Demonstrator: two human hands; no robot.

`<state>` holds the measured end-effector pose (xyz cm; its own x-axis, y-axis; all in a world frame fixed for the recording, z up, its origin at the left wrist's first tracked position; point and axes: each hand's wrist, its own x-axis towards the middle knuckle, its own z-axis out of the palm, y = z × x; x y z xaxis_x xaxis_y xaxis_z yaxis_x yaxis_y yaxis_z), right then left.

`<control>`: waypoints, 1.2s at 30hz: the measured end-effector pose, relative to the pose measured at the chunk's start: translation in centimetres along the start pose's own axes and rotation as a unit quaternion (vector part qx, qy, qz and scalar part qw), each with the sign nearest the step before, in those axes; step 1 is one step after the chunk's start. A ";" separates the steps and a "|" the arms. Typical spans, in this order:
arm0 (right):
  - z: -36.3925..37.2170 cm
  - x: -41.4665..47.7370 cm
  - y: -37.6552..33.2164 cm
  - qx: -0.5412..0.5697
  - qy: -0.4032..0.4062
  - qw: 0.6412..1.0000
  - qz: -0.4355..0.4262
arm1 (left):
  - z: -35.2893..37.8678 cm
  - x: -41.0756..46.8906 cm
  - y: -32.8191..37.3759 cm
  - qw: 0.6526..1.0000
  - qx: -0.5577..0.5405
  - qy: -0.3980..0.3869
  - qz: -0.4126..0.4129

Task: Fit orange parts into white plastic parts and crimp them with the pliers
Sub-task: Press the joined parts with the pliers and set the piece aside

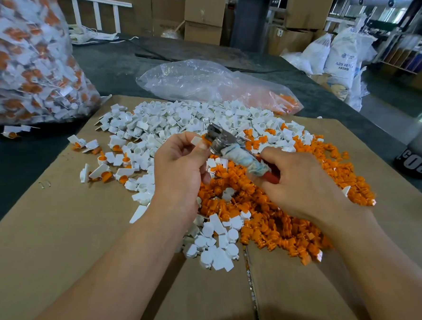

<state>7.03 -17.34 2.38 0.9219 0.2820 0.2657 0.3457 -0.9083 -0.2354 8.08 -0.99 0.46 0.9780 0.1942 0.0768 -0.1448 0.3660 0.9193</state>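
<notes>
flattened cardboard (49, 244), crumpled clear bag (190, 79), stacked cartons (203, 12), white sacks (341, 53)

Warehouse bkgd: stacked cardboard boxes (203, 9), grey pillar (253, 13), white sacks (341, 53) at right (ABS printed).

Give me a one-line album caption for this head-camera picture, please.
Left hand holds a white part to the pliers, gripped by the right hand, above cardboard heaped with parts.

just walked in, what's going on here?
A person's left hand pinches a white part with an orange insert at the head of the pliers, which the right hand grips by the wrapped handles. Loose white parts and orange parts lie heaped on cardboard; a few joined pieces sit to the left.
</notes>
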 end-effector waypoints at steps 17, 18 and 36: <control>0.7 0.2 -0.2 0.001 0.012 1.000 -0.001 | 0.0 0.2 -0.1 1.000 -0.006 0.018 -0.013; 0.6 0.1 -0.2 -0.005 0.017 1.000 -0.001 | 0.0 0.2 -0.1 1.000 -0.012 0.017 -0.011; 1.7 1.5 2.6 -0.081 0.057 0.989 0.111 | -1.7 1.9 1.7 0.923 -0.320 0.173 -0.122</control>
<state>9.56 -18.72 0.56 0.9432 0.0417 0.3297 0.0957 -0.9841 -0.1495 9.41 1.58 1.48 0.9028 0.2738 -0.3315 -0.0949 0.8789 0.4674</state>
